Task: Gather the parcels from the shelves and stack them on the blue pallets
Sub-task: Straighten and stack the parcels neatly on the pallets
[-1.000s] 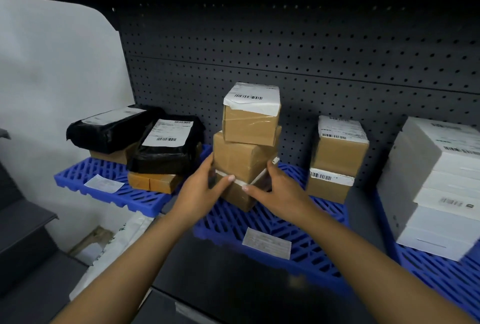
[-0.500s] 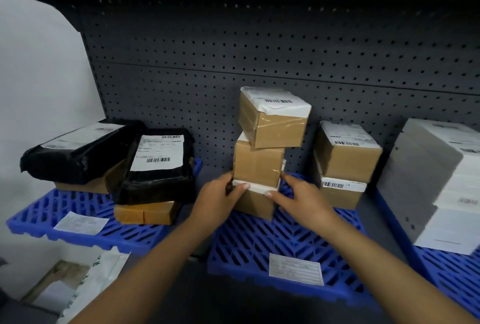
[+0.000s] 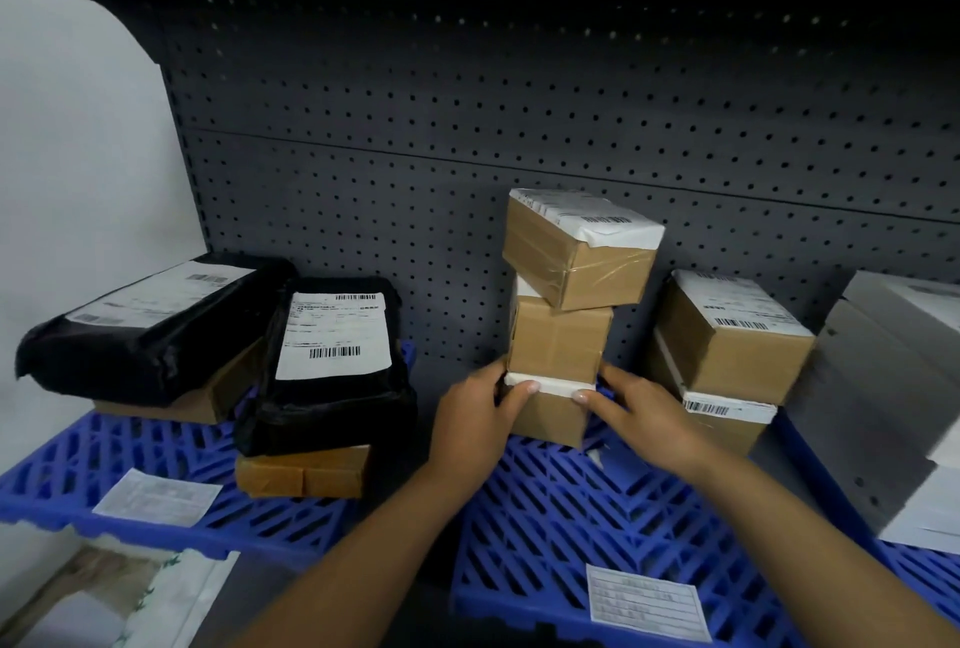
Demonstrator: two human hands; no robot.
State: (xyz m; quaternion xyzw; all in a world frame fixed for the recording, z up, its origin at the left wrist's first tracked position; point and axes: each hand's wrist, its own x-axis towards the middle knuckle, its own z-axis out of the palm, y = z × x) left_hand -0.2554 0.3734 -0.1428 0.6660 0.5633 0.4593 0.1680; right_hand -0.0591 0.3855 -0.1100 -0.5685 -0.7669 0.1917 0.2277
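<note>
Three brown cardboard parcels stand stacked on the middle blue pallet (image 3: 561,507). The top parcel (image 3: 576,252) lies askew and overhangs to the right, above the middle parcel (image 3: 558,338). My left hand (image 3: 475,413) grips the left side of the bottom parcel (image 3: 550,413), thumb on its white top edge. My right hand (image 3: 631,405) holds the same parcel from the right, with fingertips on that edge. The bottom parcel's underside touches the pallet's back part.
Two stacked brown boxes (image 3: 727,346) sit just right of my hands, then white boxes (image 3: 893,387) on a further pallet. On the left blue pallet (image 3: 104,465) lie black bagged parcels (image 3: 327,366) over brown boxes. A perforated dark panel (image 3: 467,127) backs the shelf.
The view has come closer and shifted. The stack has slid toward the back of the pallet between both hands, and the top parcel has turned further askew.
</note>
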